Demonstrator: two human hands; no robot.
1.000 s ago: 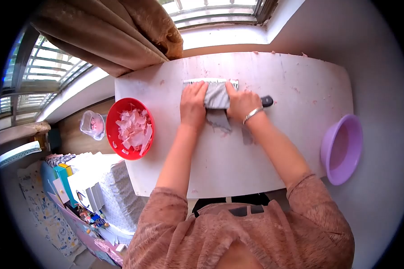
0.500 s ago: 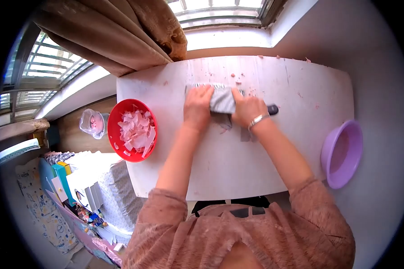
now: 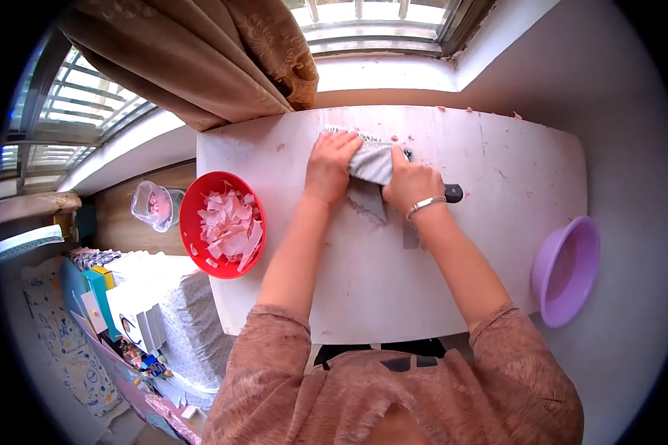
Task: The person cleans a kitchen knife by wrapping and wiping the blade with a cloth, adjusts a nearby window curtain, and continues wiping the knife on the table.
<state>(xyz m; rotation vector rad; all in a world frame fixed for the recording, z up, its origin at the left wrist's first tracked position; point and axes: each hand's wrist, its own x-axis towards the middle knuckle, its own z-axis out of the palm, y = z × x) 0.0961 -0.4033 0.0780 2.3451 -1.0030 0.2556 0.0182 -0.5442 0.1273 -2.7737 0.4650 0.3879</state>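
Left hand (image 3: 329, 172) is curled over one end of the gray cloth (image 3: 371, 163), right hand (image 3: 414, 184) clamped on the other, black handle (image 3: 453, 193) poking out beside it. Pink scraps (image 3: 226, 225) already bowled leftward; crumbs (image 3: 394, 139) still dot the tabletop (image 3: 393, 297) beyond.

cloth (image 3: 372, 162): partly hidden | black handle (image 3: 453, 193): inner end hidden | curtain (image 3: 200, 63): top cut off | clutter (image 3: 153, 364): too small to tell
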